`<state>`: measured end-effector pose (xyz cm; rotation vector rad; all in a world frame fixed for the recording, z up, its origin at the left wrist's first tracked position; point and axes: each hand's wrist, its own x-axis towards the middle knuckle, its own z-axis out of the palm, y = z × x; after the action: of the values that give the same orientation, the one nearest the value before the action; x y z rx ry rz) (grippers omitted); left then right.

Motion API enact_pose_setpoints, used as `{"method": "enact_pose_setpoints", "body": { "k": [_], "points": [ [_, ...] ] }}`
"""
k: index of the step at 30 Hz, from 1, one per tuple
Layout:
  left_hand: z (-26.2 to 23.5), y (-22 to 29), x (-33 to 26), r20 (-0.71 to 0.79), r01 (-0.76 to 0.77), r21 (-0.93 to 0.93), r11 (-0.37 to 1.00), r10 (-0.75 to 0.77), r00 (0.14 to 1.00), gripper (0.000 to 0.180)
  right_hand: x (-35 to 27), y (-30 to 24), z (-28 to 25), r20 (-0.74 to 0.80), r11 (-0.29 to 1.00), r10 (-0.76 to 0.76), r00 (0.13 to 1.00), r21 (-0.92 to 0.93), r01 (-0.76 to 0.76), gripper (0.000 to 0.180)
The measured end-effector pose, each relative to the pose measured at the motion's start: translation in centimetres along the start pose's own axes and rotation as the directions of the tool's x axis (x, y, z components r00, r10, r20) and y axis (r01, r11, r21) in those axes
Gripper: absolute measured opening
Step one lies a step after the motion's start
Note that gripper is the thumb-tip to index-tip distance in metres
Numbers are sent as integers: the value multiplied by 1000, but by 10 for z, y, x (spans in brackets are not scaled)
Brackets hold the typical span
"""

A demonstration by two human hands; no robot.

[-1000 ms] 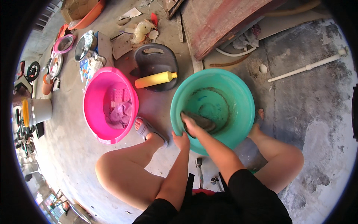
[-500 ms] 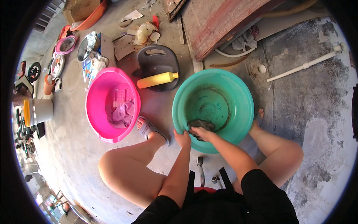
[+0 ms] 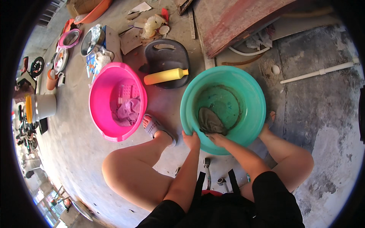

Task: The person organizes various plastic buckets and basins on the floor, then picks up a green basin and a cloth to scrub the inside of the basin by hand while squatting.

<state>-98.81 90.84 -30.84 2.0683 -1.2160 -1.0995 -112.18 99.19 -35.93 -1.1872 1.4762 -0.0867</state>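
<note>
A wide green basin stands on the floor between my feet, with dark ring-shaped grime on its bottom. My left hand grips its near left rim, the fingers curled over the edge. Just inside that rim, my right hand holds one end of a wet-looking dark grey cloth. The rest of the cloth lies spread against the basin's inner wall and bottom. My right fingertips are partly hidden by the cloth and the hand itself.
Left of the basin stands a pink tub with a purple cloth inside. Beyond, a yellow bottle lies across a dark plastic seat. A white pipe lies at the right. A white bucket stands far left.
The dark cloth was bunched under my right hand and now lies more spread out, reaching farther into the basin. My right hand has drawn back toward the near rim. My left hand keeps its grip.
</note>
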Motion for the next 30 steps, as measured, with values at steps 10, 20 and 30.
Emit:
{"method": "enact_pose_setpoints", "body": {
  "k": [10,20,30],
  "points": [
    [7,8,-5,-3,-33,-26,999,32,999,30,52,-39,-38,-216,699,-199,956,-715,-16,49],
    [5,8,-7,0,-8,-12,1000,8,1000,32,70,-50,-51,-281,693,-243,928,-720,-37,48],
    [3,12,-6,-16,41,38,998,-40,999,32,2,-7,-29,52,493,-434,899,-821,286,37]
  ]
}}
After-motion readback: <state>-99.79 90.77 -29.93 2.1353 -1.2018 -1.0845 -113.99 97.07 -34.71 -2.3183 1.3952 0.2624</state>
